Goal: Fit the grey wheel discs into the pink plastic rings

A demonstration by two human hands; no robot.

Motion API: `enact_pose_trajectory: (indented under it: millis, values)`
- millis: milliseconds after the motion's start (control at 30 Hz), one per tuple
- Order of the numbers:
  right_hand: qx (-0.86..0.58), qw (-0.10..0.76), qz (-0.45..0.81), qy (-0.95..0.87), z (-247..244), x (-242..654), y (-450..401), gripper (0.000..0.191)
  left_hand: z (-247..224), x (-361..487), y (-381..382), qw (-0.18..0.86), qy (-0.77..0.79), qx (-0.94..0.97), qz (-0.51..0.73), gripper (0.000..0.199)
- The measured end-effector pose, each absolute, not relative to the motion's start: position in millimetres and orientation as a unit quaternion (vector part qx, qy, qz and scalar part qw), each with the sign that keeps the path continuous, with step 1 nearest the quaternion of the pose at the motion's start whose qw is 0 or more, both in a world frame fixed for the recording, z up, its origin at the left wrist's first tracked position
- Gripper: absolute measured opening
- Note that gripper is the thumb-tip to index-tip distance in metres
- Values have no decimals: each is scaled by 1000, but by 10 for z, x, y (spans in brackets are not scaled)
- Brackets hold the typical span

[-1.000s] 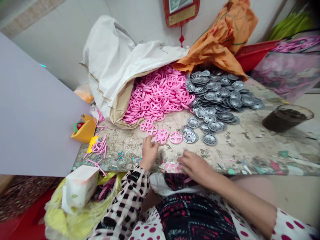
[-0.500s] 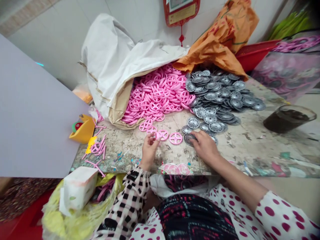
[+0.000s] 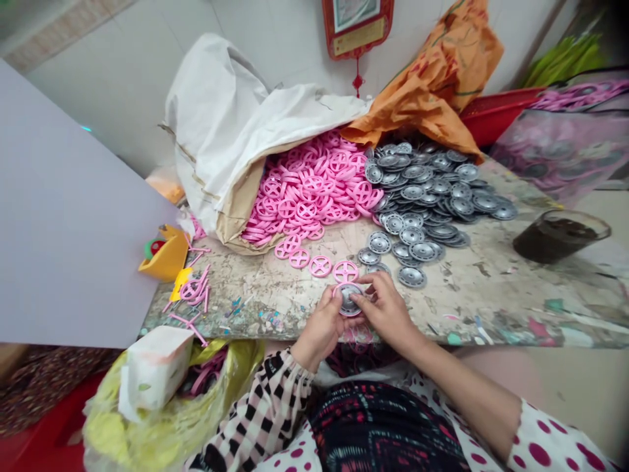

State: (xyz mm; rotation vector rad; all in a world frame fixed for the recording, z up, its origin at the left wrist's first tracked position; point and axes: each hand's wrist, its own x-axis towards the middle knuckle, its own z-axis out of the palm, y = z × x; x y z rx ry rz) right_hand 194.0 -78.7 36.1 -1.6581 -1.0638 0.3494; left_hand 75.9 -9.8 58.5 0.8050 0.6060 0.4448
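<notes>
My left hand (image 3: 325,322) grips a pink ring from its left side near the table's front edge. A grey disc (image 3: 349,300) lies on that ring, its pink rim showing around it. My right hand (image 3: 386,308) holds the same pair from the right, fingers curled on the rim and thumb on the disc. Just behind, a loose pink wheel (image 3: 346,271) lies flat, with another pink wheel (image 3: 320,265) to its left. A pile of pink wheels (image 3: 314,183) spills from a white sack (image 3: 221,131). Beside it is a pile of grey discs (image 3: 427,187).
A glass of dark liquid (image 3: 557,237) stands at the right. An orange sack (image 3: 432,85) lies behind the discs. A yellow holder (image 3: 167,254) and pink sticks (image 3: 189,324) are at the left. Below hangs a yellow bag (image 3: 113,413) with a white box (image 3: 160,370).
Both hands have come together nearer the table edge. My right hand has brought a grey disc from the table onto the pink ring in my left hand.
</notes>
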Motion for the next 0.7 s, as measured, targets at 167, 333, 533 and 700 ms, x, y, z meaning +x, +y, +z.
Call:
enact_pose_trajectory:
  millis: [167, 333, 533, 700]
  values:
    - [-673, 543, 263, -428, 375, 1932, -821, 26, 555, 757, -138, 807, 295, 472, 199, 39]
    - [-678, 555, 269, -401, 380, 1889, -833, 17, 526, 718, -100, 757, 317, 538, 191, 37]
    - [-673, 320, 238, -623, 328, 1759, -1086, 19, 385, 590, 224, 562, 365, 705, 232, 34]
    - [-685, 208, 128, -686, 352, 1789, -1139, 16, 296, 703, 408, 340, 338, 844, 239, 18]
